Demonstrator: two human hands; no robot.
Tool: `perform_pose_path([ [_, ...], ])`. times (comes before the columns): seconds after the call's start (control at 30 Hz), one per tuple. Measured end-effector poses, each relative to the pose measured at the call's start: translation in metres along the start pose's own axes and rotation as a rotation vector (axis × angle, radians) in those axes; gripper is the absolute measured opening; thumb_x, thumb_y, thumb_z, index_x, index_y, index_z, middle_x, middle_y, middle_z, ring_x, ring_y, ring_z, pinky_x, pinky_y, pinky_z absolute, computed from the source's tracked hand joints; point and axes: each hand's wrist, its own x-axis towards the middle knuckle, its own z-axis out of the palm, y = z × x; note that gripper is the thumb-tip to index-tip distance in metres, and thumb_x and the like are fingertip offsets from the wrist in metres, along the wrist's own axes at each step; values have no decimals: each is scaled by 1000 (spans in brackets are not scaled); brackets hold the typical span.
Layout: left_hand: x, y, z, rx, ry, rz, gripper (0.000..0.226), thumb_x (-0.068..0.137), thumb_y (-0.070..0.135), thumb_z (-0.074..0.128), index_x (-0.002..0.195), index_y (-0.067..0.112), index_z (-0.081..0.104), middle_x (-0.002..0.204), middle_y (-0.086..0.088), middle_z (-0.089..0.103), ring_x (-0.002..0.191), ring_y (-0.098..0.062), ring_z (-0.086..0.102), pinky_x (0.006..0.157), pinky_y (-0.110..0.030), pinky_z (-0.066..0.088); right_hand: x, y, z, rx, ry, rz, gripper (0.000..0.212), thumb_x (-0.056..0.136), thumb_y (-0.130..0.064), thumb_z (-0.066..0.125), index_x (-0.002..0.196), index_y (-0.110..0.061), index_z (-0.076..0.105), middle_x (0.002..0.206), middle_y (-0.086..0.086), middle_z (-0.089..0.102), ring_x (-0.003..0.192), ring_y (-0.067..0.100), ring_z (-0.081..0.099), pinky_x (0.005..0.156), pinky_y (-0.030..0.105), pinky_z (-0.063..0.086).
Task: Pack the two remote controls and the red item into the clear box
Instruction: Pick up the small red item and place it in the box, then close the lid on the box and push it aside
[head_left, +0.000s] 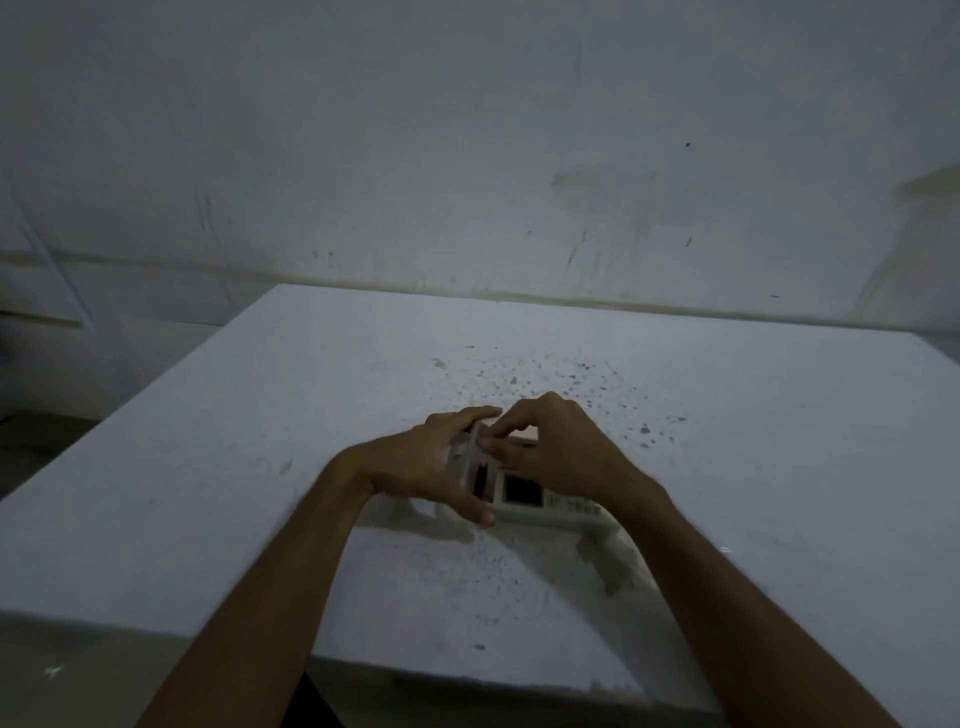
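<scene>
1. One scuffed grey wall (467, 130) filled the upper half of the dim, blurry view.
2. One pale bench (208, 441) stood against it, speckled with dark flecks near the middle; its near corners were cut off by the frame.
3. Two bare forearms reached in from the bottom edge, one from each side.
4. One clear box (524, 493) lay on the bench between the hands, near the middle. Its walls were hard to make out, and its right end was hidden under the right wrist.
5. Inside the box, one pale remote control (540, 501) showed a dark screen and blurred markings. Whether a second remote or the red item lay there could not be told.
6. The left hand (431, 462) cupped the box's left end, thumb stretched along the near side, fingers (478, 414) curled over the far edge.
7. The right hand (556, 447) lay over the box top, its fingers pinched narrowly on a thin pale upright piece (475, 441), possibly the lid's edge.
</scene>
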Motion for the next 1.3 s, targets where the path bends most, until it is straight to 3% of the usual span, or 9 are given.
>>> perform_pose_path([
  [0.2, -7, -7, 12, -135, 139, 34, 129, 58, 63, 90, 159, 43, 12, 169, 13, 15, 153, -13, 22, 122, -44, 28, -60, 17, -41, -9, 232, 130, 21, 99, -36, 59, 112, -34, 76, 103, -27, 68, 91, -12, 58, 77, 4, 36],
  [0.4, -11, 49, 39, 17, 531, 233, 99, 65, 77, 75, 149, 35, 43, 156, 10, 43, 136, -6, 41, 113, -32, 35, -133, 63, -65, -113, 351, 490, 36, 93, -46, 64, 126, -31, 65, 129, -4, 65, 121, 23, 58, 102, 41, 46],
  [0.53, 5, 96, 63, 355, 392, 343, 103, 68, 86, 63, 151, 29, 41, 155, 6, 45, 139, -14, 43, 119, -40, 31, -151, 77, -69, -278, 207, 719, 82, 81, -70, 64, 149, -28, 42, 160, 7, 36, 144, 35, 36, 115, 54, 28],
  [0.63, 28, 109, 81, 537, 338, 264, 114, 68, 94, 47, 158, 26, 30, 165, 1, 31, 150, -20, 28, 124, -43, 16, -157, 85, -70, -339, 162, 908, 109, 70, -85, 59, 150, -15, 37, 157, 16, 36, 141, 38, 37, 113, 52, 33],
  [0.73, 43, 105, 89, 511, 283, 150, 111, 72, 95, 37, 159, 26, 27, 167, 2, 26, 153, -21, 24, 125, -46, 15, -160, 86, -69, -364, 218, 1012, 111, 58, -93, 58, 132, -10, 50, 142, 18, 45, 129, 37, 45, 103, 49, 41],
  [0.87, 51, 99, 93, 512, 339, 135, 110, 71, 98, 29, 155, 27, 32, 163, 2, 35, 148, -22, 33, 123, -48, 22, -155, 91, -73, -278, 256, 1070, 115, 56, -87, 69, 137, -8, 45, 143, 19, 45, 132, 38, 45, 105, 49, 41],
  [1.07, 49, 99, 94, 473, 346, 153, 105, 75, 95, 32, 156, 30, 29, 165, 4, 31, 150, -20, 30, 124, -46, 18, -162, 98, -93, 313, 616, 895, 66, 86, -41, 77, 137, -12, 47, 125, 13, 66, 117, 31, 64, 94, 36, 49],
  [1.2, 38, 112, 90, 212, 395, 168, 88, 83, 84, 43, 156, 36, 30, 168, 6, 21, 155, -20, 17, 122, -45, 15, -166, 83, -109, 319, 846, 675, 41, 99, -31, 61, 136, -20, 47, 108, 3, 70, 91, 15, 69, 74, 31, 54],
  [1.3, 30, 129, 84, -104, 483, 221, 75, 90, 69, 51, 153, 29, 40, 158, 8, 42, 146, -13, 38, 116, -33, 31, -161, 65, -120, 301, 944, 557, 35, 105, -28, 50, 138, -20, 47, 101, -3, 67, 81, 0, 61, 66, 19, 44],
])
